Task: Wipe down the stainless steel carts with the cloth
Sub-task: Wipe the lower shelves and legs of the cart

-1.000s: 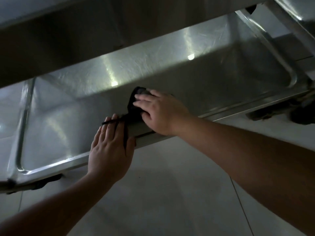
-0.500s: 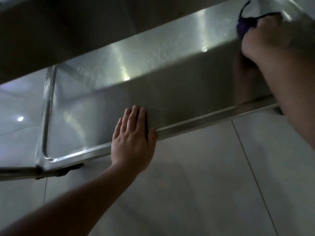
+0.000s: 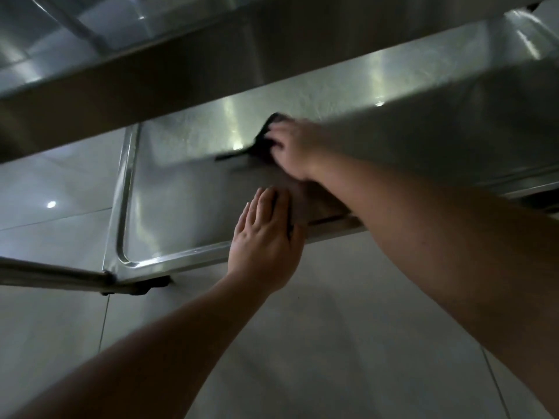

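My right hand (image 3: 298, 148) presses the dark cloth (image 3: 263, 140) onto the cart's lower shelf (image 3: 181, 192), fingers curled over it. At 7 o'clock from it, my left hand (image 3: 266, 237) rests flat, fingers straight, on the shelf's front rim.

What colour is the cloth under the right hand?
Dark, nearly black, though the light is dim; the cloth shows best in the head view.

Two bare forearms enter from the lower frame edge, both uncovered to the limit of view; no sleeve edge shows. Left hand (image 3: 266, 237): bare, no glove, ring, watch or band visible; fingers (image 3: 266, 204) short-nailed so far as the dim light allows. Right hand (image 3: 295, 149): bare, ungloved, slightly motion-blurred; wrist unadorned. No markings noted on either arm.
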The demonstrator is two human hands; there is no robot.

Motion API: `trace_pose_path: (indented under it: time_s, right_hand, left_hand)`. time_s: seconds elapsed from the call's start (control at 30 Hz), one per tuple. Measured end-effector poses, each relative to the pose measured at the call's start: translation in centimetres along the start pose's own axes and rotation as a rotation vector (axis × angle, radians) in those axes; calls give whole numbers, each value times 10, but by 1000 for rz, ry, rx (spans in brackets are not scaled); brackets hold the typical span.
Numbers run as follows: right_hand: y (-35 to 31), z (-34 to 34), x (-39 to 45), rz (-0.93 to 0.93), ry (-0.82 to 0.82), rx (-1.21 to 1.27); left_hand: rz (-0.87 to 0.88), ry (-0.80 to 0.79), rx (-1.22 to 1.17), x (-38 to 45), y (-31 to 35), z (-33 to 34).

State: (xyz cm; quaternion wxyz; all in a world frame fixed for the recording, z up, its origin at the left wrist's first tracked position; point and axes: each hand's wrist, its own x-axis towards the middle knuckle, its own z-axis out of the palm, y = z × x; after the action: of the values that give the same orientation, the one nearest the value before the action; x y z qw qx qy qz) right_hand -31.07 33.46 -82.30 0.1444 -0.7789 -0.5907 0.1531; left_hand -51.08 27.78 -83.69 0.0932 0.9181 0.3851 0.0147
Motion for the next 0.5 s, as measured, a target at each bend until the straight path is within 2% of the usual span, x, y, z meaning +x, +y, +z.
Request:
trace_pose_path:
  time_s: [0.07,0.13,0.23,0.3,0.37,0.5]
  right_hand:
    - [49,-19,-3,204,169,-41]
    - [95,-33,-14,442,309,-82]
    - [117,-39,-24,774,345,-126]
    - [98,-34,-13,869,308,-96]
    - [67,-26,-1,817,291,-84]
    - [-25,9,22,423,174,-82]
  left_hand:
    - [4,30,-7,-3,-20,-6]
    - [-74,58,-26,-8,-56,-15]
    - [-267,79,-8,-21,-111,-20]
    - [-351,63,-17,-29,-127,-13]
    - [-366,77,-35,-30,-127,-7]
    - [-374,83,-30,-29,-125,-6]
